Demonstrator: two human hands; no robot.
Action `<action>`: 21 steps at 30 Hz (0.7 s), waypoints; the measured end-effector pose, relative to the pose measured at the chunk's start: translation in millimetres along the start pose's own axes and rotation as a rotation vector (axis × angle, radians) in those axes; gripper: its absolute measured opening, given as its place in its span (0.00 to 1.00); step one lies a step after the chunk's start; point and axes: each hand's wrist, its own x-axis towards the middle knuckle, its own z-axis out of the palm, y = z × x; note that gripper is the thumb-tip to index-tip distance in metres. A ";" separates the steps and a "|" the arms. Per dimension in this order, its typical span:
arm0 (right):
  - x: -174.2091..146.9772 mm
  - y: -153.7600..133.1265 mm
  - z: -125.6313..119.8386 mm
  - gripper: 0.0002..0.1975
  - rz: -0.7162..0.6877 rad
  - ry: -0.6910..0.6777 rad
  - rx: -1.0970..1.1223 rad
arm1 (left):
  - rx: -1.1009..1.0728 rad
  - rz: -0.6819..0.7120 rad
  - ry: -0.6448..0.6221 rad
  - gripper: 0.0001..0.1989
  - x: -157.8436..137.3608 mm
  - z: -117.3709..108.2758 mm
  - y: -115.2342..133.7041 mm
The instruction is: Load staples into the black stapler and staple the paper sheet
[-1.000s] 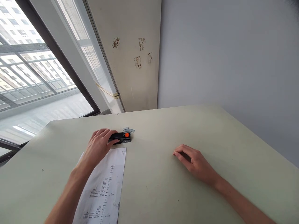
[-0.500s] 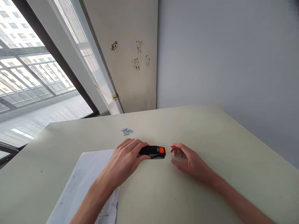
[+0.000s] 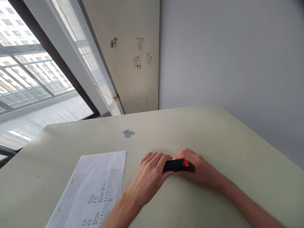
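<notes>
Left hand [image 3: 153, 172]: from here I see fingers and thumb clamped on the back of the stapler [image 3: 175, 165].
Right hand [image 3: 201, 169]: fingers curled round its front, thumb nearer me, clamped too.
Stapler: between both sets of fingers, orange button [image 3: 186, 163] by the right ones.
Staples [image 3: 128, 133]: small pile, beyond and left of left fingers.
Paper [image 3: 95, 190]: printed, left of left fingers.

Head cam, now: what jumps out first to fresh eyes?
The black stapler with an orange-red patch, held by the bare left hand and bare right hand, low, slightly right of centre. Then the white printed paper sheet on the pale-green table, left of both hands, and silvery metal strips beyond the sheet's far right corner.
</notes>
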 end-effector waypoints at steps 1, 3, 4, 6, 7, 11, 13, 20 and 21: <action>0.1 0.9 0.0 0.10 0.001 0.002 0.004 | -0.007 -0.014 -0.003 0.14 -2.7 0.2 -1.5; 0.4 1.8 -0.5 0.12 0.009 -0.003 0.009 | -0.016 -0.055 -0.007 0.18 -9.6 0.3 -5.6; 0.6 1.7 -1.0 0.12 0.017 -0.013 0.010 | -0.023 -0.078 -0.007 0.19 -13.6 0.6 -8.4; 0.9 0.9 -2.5 0.13 0.038 -0.037 0.011 | -0.060 -0.130 -0.003 0.20 -21.8 1.9 -15.0; 1.0 0.3 -3.3 0.13 0.050 -0.049 0.010 | -0.096 -0.165 0.005 0.21 -25.6 3.0 -18.4; 0.8 -0.5 -5.0 0.12 0.065 -0.058 0.005 | -0.249 -0.293 0.026 0.25 -36.5 9.0 -28.4; 0.5 0.4 -4.9 0.12 0.077 -0.050 0.005 | -0.275 -0.297 0.019 0.22 -39.4 12.2 -30.0; -2.0 0.9 -7.9 0.12 0.132 -0.090 0.071 | -0.271 -0.217 0.093 0.07 -42.0 20.1 -30.0; -2.4 0.8 -8.2 0.13 0.138 -0.088 0.095 | -0.269 -0.210 0.096 0.05 -42.1 20.1 -30.0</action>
